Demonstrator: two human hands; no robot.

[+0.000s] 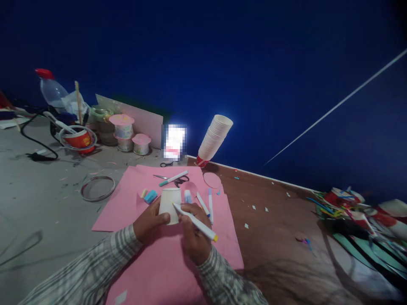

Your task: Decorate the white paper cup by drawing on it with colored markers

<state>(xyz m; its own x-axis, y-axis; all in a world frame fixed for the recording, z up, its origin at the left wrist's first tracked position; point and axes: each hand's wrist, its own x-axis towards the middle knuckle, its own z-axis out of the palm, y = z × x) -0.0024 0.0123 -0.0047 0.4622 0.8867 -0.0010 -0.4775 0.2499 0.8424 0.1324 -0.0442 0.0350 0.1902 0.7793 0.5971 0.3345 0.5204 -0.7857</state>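
My left hand point(150, 223) is closed around the left side of a white paper cup point(170, 203), which I hold upside down over the pink paper point(140, 267). In my right hand point(194, 233) is a white marker point(200, 225) with a yellow end, its tip touching or very near the cup's side. Just behind the cup lie black-handled scissors point(182, 181) with a green-tipped marker point(173, 178) across them. A blue piece point(150, 196) rests to the cup's left. Right of it are a small white tube point(187, 196) and more markers point(210, 205).
A tall stack of paper cups point(215, 137) leans near the blue wall. Small decorated containers point(123, 127), a red cup point(78, 139) and a plastic bottle point(52, 89) stand back left. A tape-like ring point(97, 188) lies left of the paper. Cluttered craft pieces point(359, 216) fill the far right.
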